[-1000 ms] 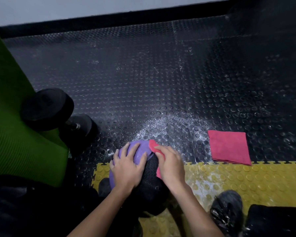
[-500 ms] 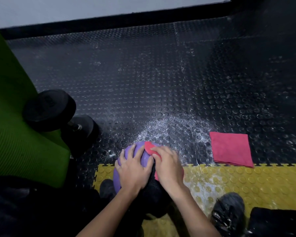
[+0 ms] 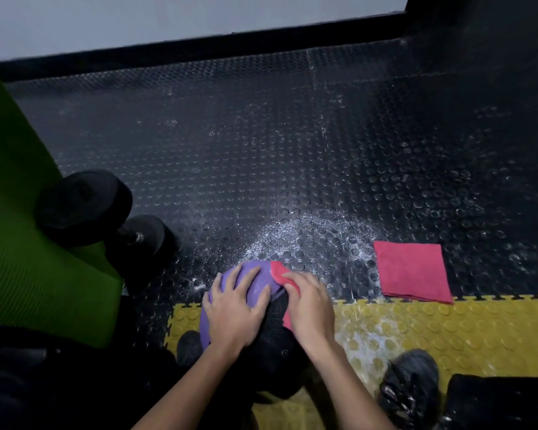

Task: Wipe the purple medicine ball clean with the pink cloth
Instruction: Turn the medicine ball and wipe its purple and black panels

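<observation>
Against the top of the purple medicine ball, the pink cloth is being pressed under the right hand, its grip wide and flat. The ball is being steadied by the left hand, fingers spread, grip equally wide. It is being held where the black studded floor meets the yellow tile. Well apart to the right, a folded red-pink cloth is lying.

The pink cloth mostly beneath the right hand; green mat partly beyond the left edge
</observation>
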